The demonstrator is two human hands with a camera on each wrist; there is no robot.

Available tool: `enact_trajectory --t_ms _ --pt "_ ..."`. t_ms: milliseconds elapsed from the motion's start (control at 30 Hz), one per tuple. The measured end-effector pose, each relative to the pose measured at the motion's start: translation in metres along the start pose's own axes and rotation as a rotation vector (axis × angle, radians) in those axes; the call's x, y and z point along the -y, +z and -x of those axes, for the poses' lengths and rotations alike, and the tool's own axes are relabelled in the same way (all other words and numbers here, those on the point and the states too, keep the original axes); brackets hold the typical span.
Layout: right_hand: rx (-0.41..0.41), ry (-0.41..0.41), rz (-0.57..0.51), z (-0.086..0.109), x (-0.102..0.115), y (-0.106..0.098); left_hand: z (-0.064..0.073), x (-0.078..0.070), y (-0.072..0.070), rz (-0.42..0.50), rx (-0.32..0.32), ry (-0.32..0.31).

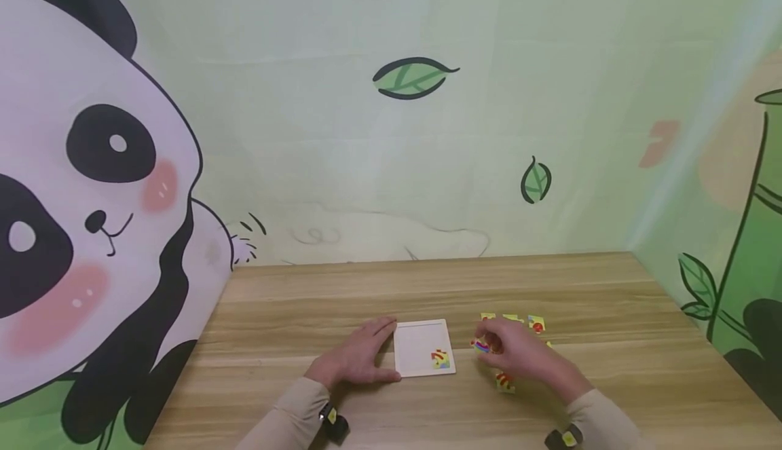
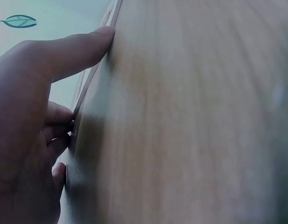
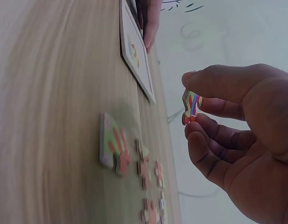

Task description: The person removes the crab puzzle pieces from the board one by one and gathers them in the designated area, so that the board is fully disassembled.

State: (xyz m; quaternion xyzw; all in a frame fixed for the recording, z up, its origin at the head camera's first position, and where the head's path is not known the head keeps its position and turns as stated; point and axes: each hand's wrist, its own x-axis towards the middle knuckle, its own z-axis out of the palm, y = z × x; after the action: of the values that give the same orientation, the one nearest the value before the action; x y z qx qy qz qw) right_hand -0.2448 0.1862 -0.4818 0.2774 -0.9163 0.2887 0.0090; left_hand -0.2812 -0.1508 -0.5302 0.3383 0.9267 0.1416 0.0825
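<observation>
A white square puzzle tray (image 1: 412, 349) lies on the table with one colourful puzzle piece (image 1: 440, 360) in its near right corner. My left hand (image 1: 357, 356) rests at the tray's left side, thumb at the near corner and fingers at the far one. In the left wrist view the thumb (image 2: 83, 53) touches the tray's edge. To the right of the tray, my right hand (image 1: 522, 349) pinches another puzzle piece (image 3: 192, 105), patterned in red, yellow, blue and purple, between thumb and fingers. It is held above the table; the hand covers part of it in the head view.
Several loose puzzle pieces lie around and under my right hand, among them one at the back right (image 1: 537, 324) and one nearer me (image 1: 505, 383). The wooden table (image 1: 275, 321) meets a printed wall (image 1: 342, 165) at its back.
</observation>
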Motion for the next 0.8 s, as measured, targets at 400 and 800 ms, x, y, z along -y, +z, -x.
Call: enact_trajectory --t_ms 400,800 --pt "0.01 -0.007 -0.044 0.016 -0.018 -0.005 -0.001 0.001 0.001 -0.014 -0.002 -0.003" --pt "-0.022 -0.02 -0.057 0.032 -0.024 -0.01 -0.002 0.002 0.002 -0.013 -0.005 0.005"
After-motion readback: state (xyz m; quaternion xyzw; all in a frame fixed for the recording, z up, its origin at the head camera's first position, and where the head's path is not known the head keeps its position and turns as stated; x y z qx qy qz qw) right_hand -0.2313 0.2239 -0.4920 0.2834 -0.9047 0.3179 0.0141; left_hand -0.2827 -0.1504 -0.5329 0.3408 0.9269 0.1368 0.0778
